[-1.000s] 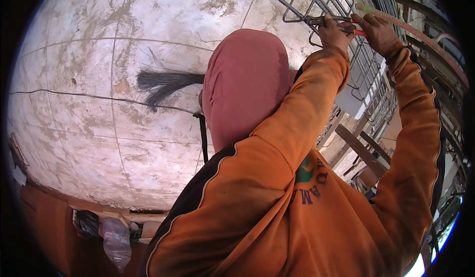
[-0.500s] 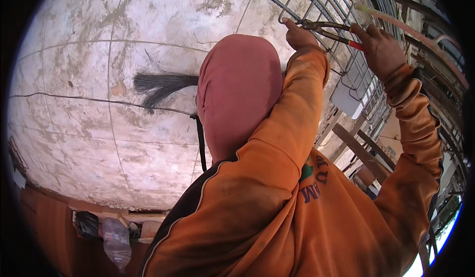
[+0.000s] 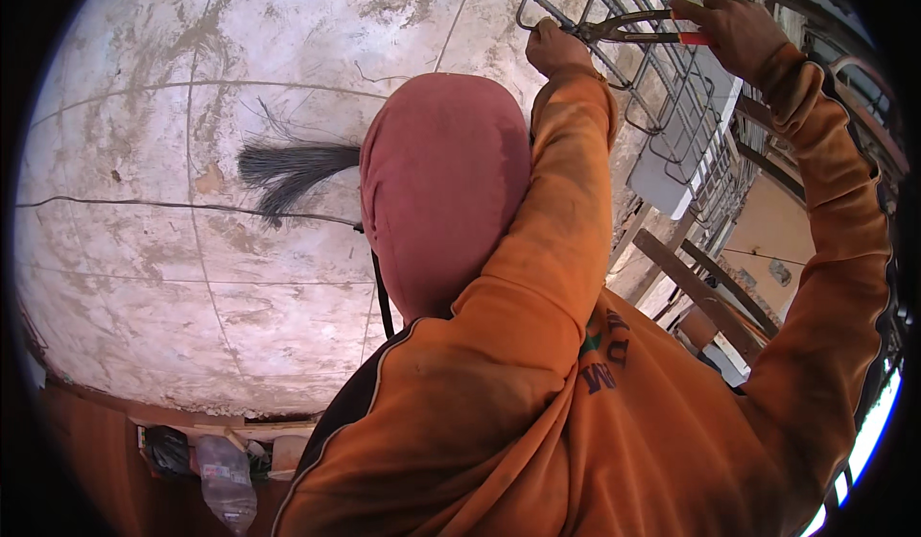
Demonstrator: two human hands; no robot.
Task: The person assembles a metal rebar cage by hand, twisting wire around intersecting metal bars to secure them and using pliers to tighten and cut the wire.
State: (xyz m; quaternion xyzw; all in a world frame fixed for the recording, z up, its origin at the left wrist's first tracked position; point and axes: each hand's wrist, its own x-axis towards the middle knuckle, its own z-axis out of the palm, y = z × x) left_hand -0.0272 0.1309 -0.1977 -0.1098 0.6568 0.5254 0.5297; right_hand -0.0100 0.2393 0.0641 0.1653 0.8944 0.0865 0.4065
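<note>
My right hand (image 3: 737, 34) is wrapped round the red-gripped handles of metal pincers (image 3: 610, 28). Their jaws meet a steel rebar cage (image 3: 537, 0) at the upper right. Right beside the jaws, my left hand (image 3: 560, 49) is closed against the cage; what its fingers pinch is too small to make out. Both forearms wear orange sleeves, the left one reaching across the middle of the view. A bundle of thin dark tie wire (image 3: 293, 167) sticks out from behind a rounded shape in pink cloth (image 3: 446, 191), which hides its other end.
Pale, stained flooring (image 3: 125, 316) spreads under the cage, with a dark cable lying across it. A clear plastic bottle (image 3: 227, 484) and a black bag (image 3: 170, 451) lie at the lower left. Wooden boards (image 3: 705, 292) and more steel bars crowd the right side.
Both hands and the pincers sit slightly higher in the view, which has itself shifted. The pincers lie more level, with their handles looking closer together. My right elbow has swung outward.
</note>
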